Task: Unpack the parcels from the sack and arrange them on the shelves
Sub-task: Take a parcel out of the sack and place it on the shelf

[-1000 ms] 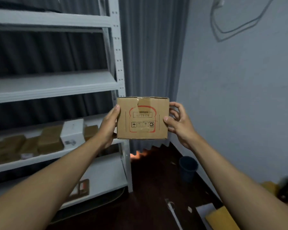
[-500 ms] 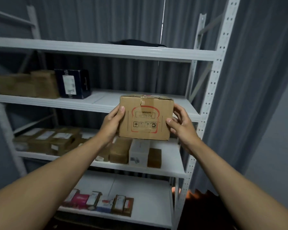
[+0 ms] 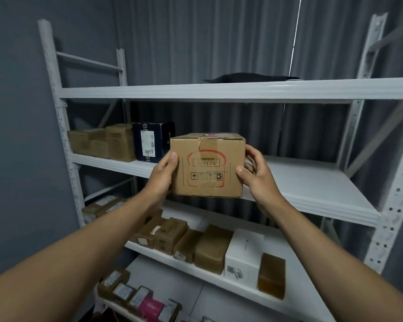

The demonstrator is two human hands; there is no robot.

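parcel: brown cardboard box (image 3: 207, 166), taped top, red bread-shaped print on the near face, held in the air at chest height in front of the shelf unit
left hand: left hand (image 3: 162, 175) grips the box's left side, thumb on the near face, fingers hidden behind
right hand: right hand (image 3: 256, 175) grips the right side, thumb on the near face edge, fingers curled round the far corner
grip state: both closed on the same box, nothing else held
target: middle shelf (image 3: 312, 182), bare white stretch on its right half, directly behind and just under the box
key relation: box's long axis runs left-right, parallel to the shelf's front edge; its bottom looks level with or just above the shelf lip; open spot lies straight ahead, both hands equally near
neighbours: dark blue box (image 3: 153, 141) and brown parcels (image 3: 102, 142) sit at the shelf's left end, just left of the held box
next move (judgement): push forward and set down right of the dark blue box; bottom edge must clear the lip
sack: not in view
lower shelf (image 3: 219, 278): row of parcels already there
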